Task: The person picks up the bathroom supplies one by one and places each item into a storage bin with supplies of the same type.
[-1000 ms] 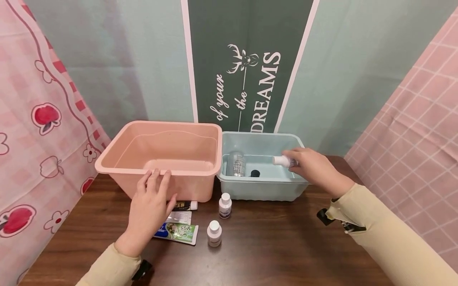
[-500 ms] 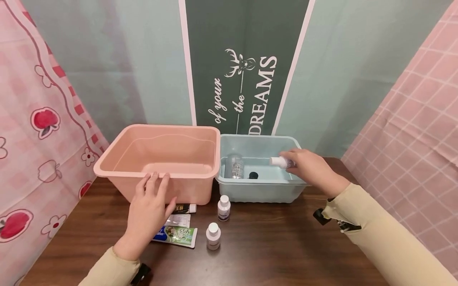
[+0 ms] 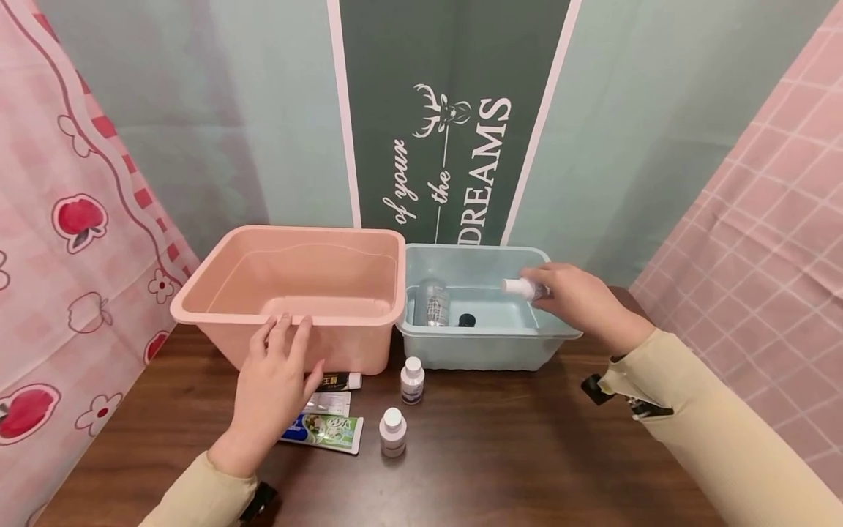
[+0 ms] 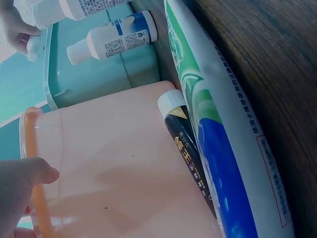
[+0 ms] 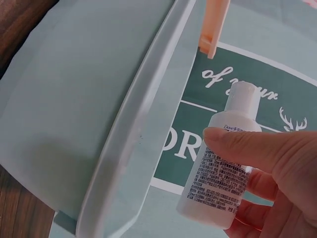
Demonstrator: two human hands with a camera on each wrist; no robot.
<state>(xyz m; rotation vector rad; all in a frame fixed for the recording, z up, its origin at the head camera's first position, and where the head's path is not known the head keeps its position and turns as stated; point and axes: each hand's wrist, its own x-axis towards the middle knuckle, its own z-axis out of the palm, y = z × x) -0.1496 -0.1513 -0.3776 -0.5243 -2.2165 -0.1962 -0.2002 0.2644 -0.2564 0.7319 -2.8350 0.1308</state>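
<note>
My right hand [image 3: 573, 296] pinches a small white bottle [image 5: 218, 178] with printed text, held over the light blue bin [image 3: 487, 351]. In the head view this bottle lies nearly level, its cap pointing left. My left hand [image 3: 273, 388] rests on the front rim of the pink bin [image 3: 356, 344], fingertips at the rim and thumb against the outer wall. Two white bottles, a nearer one [image 3: 393, 435] and a farther one [image 3: 412, 384], stand upright on the table in front of the bins.
Beside my left hand lie a green and blue toothpaste tube [image 3: 332, 433], a pale tube [image 3: 332, 402] and a black tube [image 4: 185, 144]. Inside the blue bin are a clear bottle [image 3: 433, 304] and a black-capped item [image 3: 467, 320]. Curtains surround the wooden table [image 3: 500, 454].
My right hand has risen slightly and shifted a little right with the bottle. My left hand keeps its place on the pink bin. The head view has tilted slightly.
</note>
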